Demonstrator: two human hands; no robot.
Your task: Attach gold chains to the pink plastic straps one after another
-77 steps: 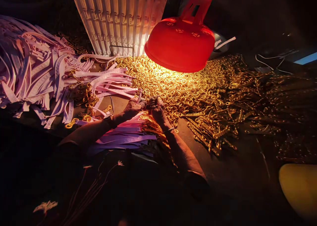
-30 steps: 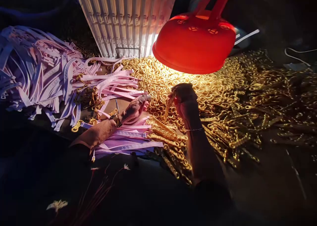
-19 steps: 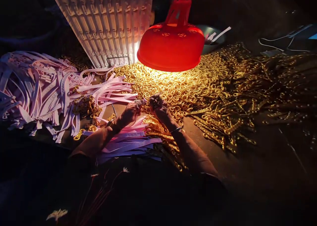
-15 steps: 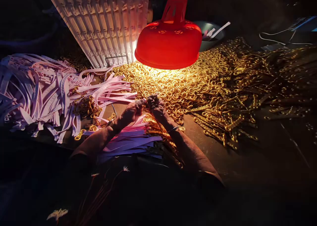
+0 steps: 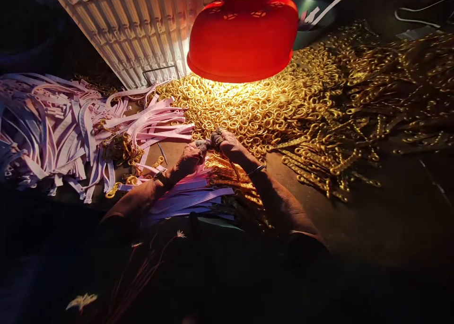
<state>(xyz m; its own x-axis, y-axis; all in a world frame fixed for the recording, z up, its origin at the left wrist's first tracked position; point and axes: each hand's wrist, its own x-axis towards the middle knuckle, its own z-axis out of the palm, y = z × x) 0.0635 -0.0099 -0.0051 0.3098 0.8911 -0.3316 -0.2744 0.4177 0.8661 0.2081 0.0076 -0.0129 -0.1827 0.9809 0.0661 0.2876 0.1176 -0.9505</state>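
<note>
My left hand (image 5: 193, 156) is closed in a pinch, its fingertips meeting those of my right hand (image 5: 229, 144) under the lamp. A small pale pink end shows between them, apparently a strap in my left fingers. My right hand is closed too; what it grips is hidden, though a thin dark strand hangs beneath it. Dark coverings wrap some fingertips. Below my wrists lie pink straps (image 5: 198, 202) with gold chains (image 5: 232, 175) running out to the right. Just beyond my hands spreads a heap of gold rings and chain pieces (image 5: 244, 120).
A red lamp (image 5: 243, 40) hangs low over the heap. A ribbed translucent panel (image 5: 142, 30) leans behind on the left. More pink straps (image 5: 53, 125) pile up at left. Gold chains (image 5: 326, 168) fan out at right. A greenish bowl (image 5: 308, 38) holds pale strips.
The view has shifted, so the lamp sits higher and looks larger. My hands remain together, fingertips touching, with the right hand's fingers turned slightly.
</note>
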